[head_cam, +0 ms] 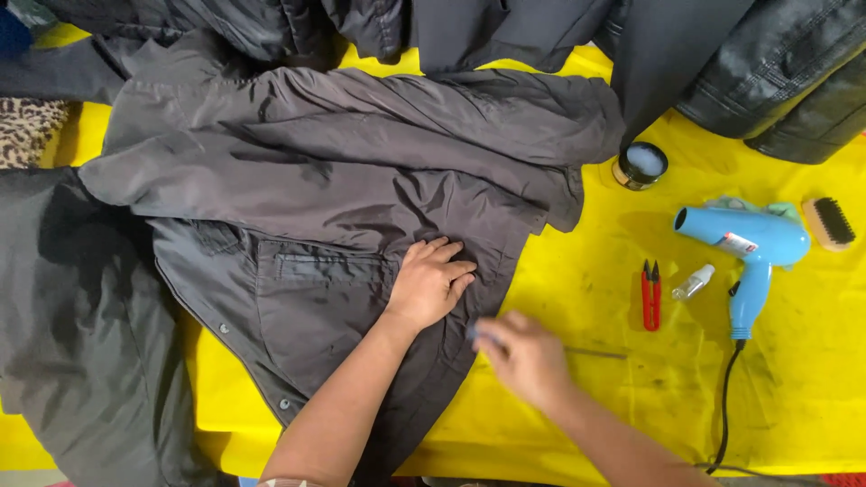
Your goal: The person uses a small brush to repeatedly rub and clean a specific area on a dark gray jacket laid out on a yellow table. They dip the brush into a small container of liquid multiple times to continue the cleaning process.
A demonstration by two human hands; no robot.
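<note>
A big grey jacket (343, 180) lies spread out flat on a yellow table (577, 271). It fills the middle and the 9 o'clock side of the view.

The left hand (428, 281) rests flat on the jacket, near its front edge, just past a pocket flap. Its fingers are spread open and press the cloth down. It holds nothing.

The right hand (523, 356) is at about 5 o'clock, just beside the jacket's edge. It is blurry. The fingers look curled in, and there may be a small thing pinched at the tips, but I cannot tell what it is or if the hand is really closed on it. A thin dark stick (595, 353) lies on the table just beside this hand, at its 3 o'clock.

Over at 3 o'clock sit red snips (650, 294), a small clear bottle (693, 281), a blue hair dryer (749, 248) with a black cord, and a brush (830, 223). A little round tin (640, 165) stands at 2 o'clock, near the jacket's sleeve. More dark clothes (541, 32) lie along the top at 12 o'clock.

The jacket is laid out and held flat, so the getting-ready part looks done. The work on the cloth by the front edge looks like it is only starting. The snips, bottle, dryer and brush all lie apart from the hands.
</note>
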